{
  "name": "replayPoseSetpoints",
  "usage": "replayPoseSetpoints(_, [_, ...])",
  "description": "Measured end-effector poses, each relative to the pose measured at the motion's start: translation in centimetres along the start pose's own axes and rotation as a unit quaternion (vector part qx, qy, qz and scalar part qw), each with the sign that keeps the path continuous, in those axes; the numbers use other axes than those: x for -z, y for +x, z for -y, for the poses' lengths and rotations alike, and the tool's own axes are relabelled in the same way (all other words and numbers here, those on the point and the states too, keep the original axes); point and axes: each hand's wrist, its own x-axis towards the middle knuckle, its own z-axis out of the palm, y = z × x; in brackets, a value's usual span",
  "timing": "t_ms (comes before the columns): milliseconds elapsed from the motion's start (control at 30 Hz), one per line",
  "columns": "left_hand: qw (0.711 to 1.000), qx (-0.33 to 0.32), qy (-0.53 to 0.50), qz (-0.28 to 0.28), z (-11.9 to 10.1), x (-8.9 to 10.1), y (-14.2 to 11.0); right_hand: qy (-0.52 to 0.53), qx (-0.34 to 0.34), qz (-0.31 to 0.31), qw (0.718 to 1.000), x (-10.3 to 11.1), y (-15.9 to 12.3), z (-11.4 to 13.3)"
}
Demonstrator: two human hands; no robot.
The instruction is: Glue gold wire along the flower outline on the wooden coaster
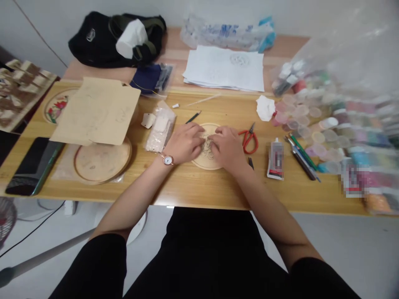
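Note:
A pale round wooden board [208, 162] lies on the table before me, with a dark curling line pattern [208, 149] at its middle; I cannot tell whether it is wire or drawing. Over its left part, my left hand [184, 142], wearing a wristwatch, has its fingers bent in and pressed together. My right hand [230, 150] covers the board's right part, its curled fingertips over the pattern. Whatever is between the fingers of either hand is too small to make out. Red-handled pliers [250, 140] rest right of my right hand. A dark pencil [193, 117] lies beyond my left hand.
At left are a phone [31, 166], another round wooden plate [101, 162] and a brown paper sheet [96, 110]. A glue tube [275, 160], pencils [302, 155] and many small pots [318, 139] stand at right. White papers [222, 68] and a black bag [96, 41] lie behind.

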Motion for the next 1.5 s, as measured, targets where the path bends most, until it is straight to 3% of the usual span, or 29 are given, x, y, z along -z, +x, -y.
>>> replayPoseSetpoints(300, [1.0,0.017,0.011,0.001,0.41,-0.43,-0.07,-0.021,-0.007,0.0,1.0,-0.39,-0.33,0.53])
replayPoseSetpoints(1500, [0.999,-0.021,0.045,-0.023,0.2,-0.77,0.09,-0.011,-0.022,0.004,1.0,-0.05,-0.55,0.59])
